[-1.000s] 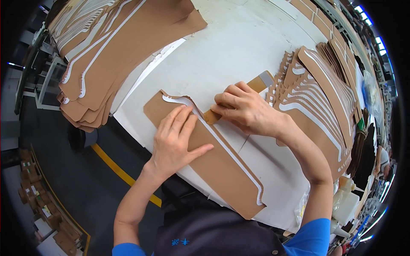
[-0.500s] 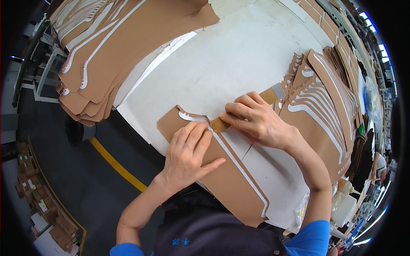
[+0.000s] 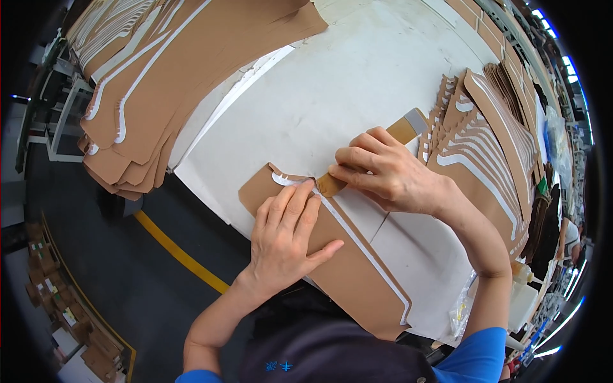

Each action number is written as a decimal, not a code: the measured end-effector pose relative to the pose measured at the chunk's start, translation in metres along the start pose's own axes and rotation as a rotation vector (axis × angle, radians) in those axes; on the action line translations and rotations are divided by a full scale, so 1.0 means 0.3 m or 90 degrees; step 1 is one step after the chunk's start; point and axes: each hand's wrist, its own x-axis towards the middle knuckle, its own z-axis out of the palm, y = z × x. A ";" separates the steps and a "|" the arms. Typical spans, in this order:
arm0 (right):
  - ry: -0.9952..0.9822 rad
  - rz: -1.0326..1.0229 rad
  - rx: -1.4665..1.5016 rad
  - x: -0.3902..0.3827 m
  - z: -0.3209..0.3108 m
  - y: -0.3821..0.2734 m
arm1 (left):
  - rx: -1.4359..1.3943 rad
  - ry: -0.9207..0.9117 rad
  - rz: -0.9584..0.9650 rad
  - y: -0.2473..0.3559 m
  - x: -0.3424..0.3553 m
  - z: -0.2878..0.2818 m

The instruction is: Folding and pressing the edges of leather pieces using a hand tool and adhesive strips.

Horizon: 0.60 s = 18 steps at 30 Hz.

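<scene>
A brown leather-like panel [image 3: 345,268] with a white strip along its right edge lies slantwise in front of me. Its far end has a small notched, curved edge backed in white. My left hand [image 3: 285,233] rests flat on the panel, fingers stretched toward that notched edge and the thumb out to the side. In my right hand [image 3: 393,172] is a flat yellowish-brown scraper-like tool [image 3: 404,129], grey at its far end. Its near end meets the panel's edge right beside my left fingertips, so the exact contact spot is partly hidden.
The panel lies on a white worktable [image 3: 268,121]. Stacked brown panels [image 3: 159,83] overhang its left edge; more white-edged pieces [image 3: 479,172] are fanned out at the right. A white bottle [image 3: 522,303] and clear plastic bag [image 3: 461,313] sit near right. Boxes [image 3: 83,319] line the floor at far left.
The whole view has shifted slightly, so the panel and hands appear a little further right. Both hands keep nearly the same pose, with the tool still at the notched edge.
</scene>
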 end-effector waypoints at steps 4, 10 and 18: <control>-0.002 -0.030 0.003 0.014 -0.002 0.019 | 0.045 -0.029 -0.010 0.003 0.008 -0.013; -0.003 -0.058 0.009 0.038 0.002 0.048 | 0.075 -0.080 0.006 -0.008 0.015 -0.035; -0.041 -0.093 0.008 0.083 -0.018 0.083 | 0.062 -0.036 0.003 -0.016 -0.006 -0.018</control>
